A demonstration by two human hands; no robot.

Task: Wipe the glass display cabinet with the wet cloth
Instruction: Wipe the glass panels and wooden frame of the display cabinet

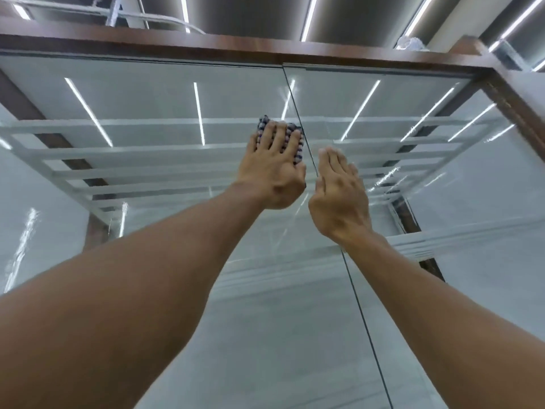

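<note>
The glass display cabinet (165, 95) fills the view, seen from below, with two glass doors meeting at a vertical seam near the middle. My left hand (272, 169) presses a blue-and-white checked cloth (296, 137) flat against the left door, just left of the seam, fingers spread over it. My right hand (339, 196) rests flat on the right door, just right of the seam, fingers together and holding nothing. Both forearms reach upward from the bottom of the frame.
A dark wood frame (265, 50) runs along the cabinet's top and down its right side. Several glass shelves (147, 152) show behind the doors. Ceiling light strips (308, 19) shine above and reflect in the glass.
</note>
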